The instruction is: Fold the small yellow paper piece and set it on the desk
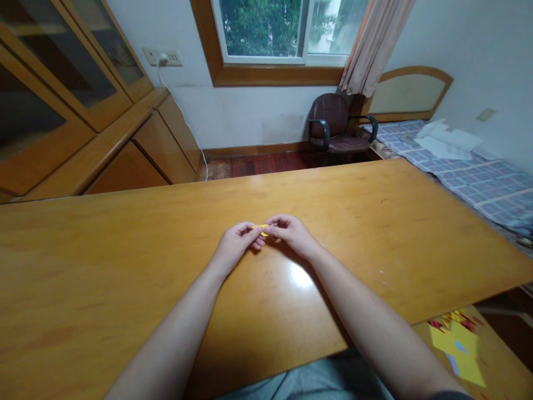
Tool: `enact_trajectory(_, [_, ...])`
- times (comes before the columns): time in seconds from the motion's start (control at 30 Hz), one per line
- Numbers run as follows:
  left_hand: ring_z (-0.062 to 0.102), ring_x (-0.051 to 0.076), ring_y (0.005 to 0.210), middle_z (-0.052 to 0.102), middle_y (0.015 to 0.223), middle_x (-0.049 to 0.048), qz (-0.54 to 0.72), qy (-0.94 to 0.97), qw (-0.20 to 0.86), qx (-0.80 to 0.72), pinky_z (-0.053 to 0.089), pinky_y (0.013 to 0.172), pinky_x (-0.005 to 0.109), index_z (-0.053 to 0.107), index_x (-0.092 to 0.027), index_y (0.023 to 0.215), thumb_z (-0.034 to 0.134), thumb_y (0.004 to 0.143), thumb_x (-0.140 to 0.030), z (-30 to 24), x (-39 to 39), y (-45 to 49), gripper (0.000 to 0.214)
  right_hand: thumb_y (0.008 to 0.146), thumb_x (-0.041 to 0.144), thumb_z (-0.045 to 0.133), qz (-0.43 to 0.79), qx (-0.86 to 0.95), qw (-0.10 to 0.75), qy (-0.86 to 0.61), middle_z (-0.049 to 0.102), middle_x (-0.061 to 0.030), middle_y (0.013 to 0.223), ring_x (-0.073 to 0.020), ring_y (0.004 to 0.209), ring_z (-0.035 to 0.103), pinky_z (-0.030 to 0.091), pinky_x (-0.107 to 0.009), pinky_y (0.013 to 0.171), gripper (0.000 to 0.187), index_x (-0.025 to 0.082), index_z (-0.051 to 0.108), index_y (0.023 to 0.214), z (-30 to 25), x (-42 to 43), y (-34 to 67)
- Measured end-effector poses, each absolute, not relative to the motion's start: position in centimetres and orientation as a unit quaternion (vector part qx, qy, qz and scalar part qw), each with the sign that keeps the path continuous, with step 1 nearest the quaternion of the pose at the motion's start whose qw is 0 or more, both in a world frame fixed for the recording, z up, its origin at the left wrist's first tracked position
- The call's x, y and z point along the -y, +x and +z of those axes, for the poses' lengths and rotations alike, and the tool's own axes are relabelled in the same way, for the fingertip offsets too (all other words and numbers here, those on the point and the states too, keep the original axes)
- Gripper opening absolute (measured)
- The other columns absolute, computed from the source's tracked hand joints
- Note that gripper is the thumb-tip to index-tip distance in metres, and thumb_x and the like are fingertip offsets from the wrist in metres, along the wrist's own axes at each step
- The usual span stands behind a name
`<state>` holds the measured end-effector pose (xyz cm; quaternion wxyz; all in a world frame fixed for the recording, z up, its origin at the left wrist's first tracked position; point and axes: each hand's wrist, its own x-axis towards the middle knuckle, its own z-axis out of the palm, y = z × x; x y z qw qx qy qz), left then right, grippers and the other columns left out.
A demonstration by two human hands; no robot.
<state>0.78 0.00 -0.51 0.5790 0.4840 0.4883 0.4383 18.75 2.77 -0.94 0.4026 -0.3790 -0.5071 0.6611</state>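
Pinching angular yellow paper (265, 228), both hands (234, 246) (293, 235) curl over glossy wooden table (125, 261).

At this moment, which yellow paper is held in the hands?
The small yellow piece pinched between the left hand and right hand, over the table; the other yellow papers lie at the picture's lower right.
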Motion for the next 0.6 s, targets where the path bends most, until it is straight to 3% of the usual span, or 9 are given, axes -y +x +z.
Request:
enact_trajectory(0.17, [0.061,0.013,0.054,0.069,0.065,0.0036,0.456,0.485,0.566,-0.487,0.050,0.054,0.025,0.066,-0.014,0.077,0.072,0.077,-0.044,-0.68,-0.02,0.68,0.030,0.065,0.041,0.083,0.661,0.511,0.400,-0.376,0.066,0.0013,0.073,-0.0092,0.062,0.057,0.043,-0.023,0.059,0.040,0.015,0.066,0.089,-0.93,-2.70,18.74])
enact_trajectory(0.37, [0.062,0.013,0.056,0.071,0.072,0.0057,0.482,0.469,0.561,-0.483,0.050,0.054,0.024,0.066,-0.013,0.078,0.070,0.079,-0.043,-1.01,-0.21,0.45,0.030,0.070,0.048,0.078,0.681,0.513,0.360,-0.378,0.066,-0.0011,0.065,-0.0104,0.059,0.059,0.047,-0.025,0.061,0.038,0.013,0.066,0.076,-0.24,-2.38,18.82])
enact_trajectory(0.6, [0.062,0.012,0.055,0.070,0.070,0.0069,0.485,0.442,0.590,-0.470,0.050,0.053,0.023,0.065,-0.012,0.077,0.068,0.079,-0.046,-0.96,-0.23,0.25,0.035,0.070,0.047,0.079,0.710,0.480,0.364,-0.365,0.069,-0.0028,0.068,-0.0097,0.058,0.060,0.048,-0.024,0.061,0.038,0.012,0.067,0.075,-0.38,-2.56,18.94])
